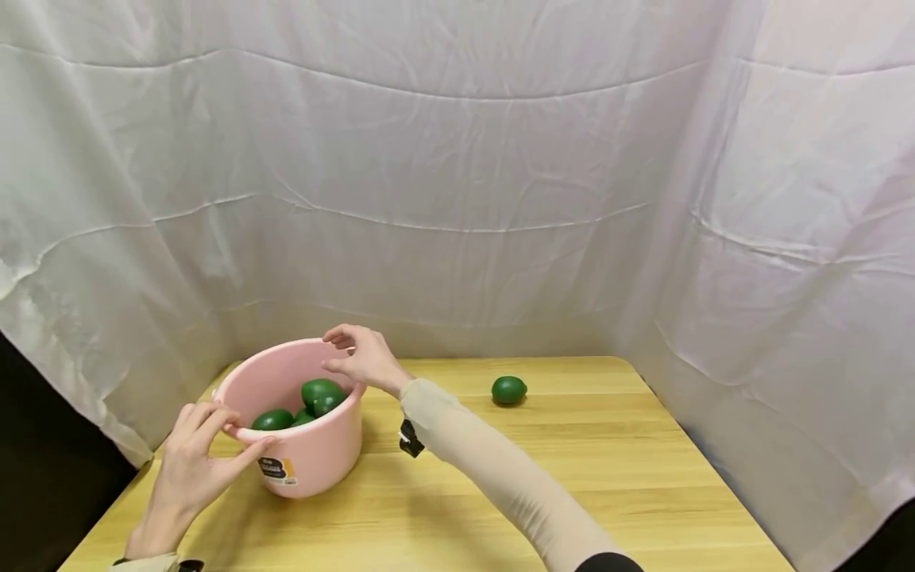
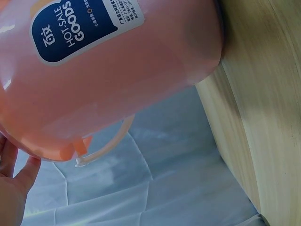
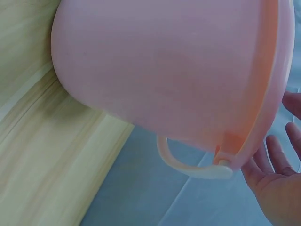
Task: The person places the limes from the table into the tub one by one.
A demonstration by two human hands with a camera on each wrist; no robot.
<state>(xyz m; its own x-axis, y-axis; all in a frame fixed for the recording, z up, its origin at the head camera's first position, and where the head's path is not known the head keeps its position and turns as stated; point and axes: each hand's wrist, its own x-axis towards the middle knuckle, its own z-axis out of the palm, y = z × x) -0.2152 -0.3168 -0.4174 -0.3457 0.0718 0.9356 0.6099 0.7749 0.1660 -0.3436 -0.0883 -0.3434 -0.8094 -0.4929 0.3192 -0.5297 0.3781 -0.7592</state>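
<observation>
A pink plastic bucket (image 1: 314, 458) stands on the left part of the table, with several green limes (image 1: 323, 392) inside it. My left hand (image 1: 187, 462) pinches the bucket's near-left rim, thumb on the outer wall and fingers over the edge. In the left wrist view the same thumb (image 2: 29, 175) lies along the rim. My right hand (image 1: 368, 361) is at the far-right rim, fingers loosely bent and spread, holding no lime. The right wrist view shows its fingers (image 3: 278, 155) apart beside the rim, near a pale handle (image 3: 188, 168).
One more lime (image 1: 509, 390) lies on the wooden table (image 1: 572, 469), right of the bucket. Light curtains (image 1: 465, 183) hang behind the table and along both sides. A label (image 1: 277, 470) is stuck on the bucket's front.
</observation>
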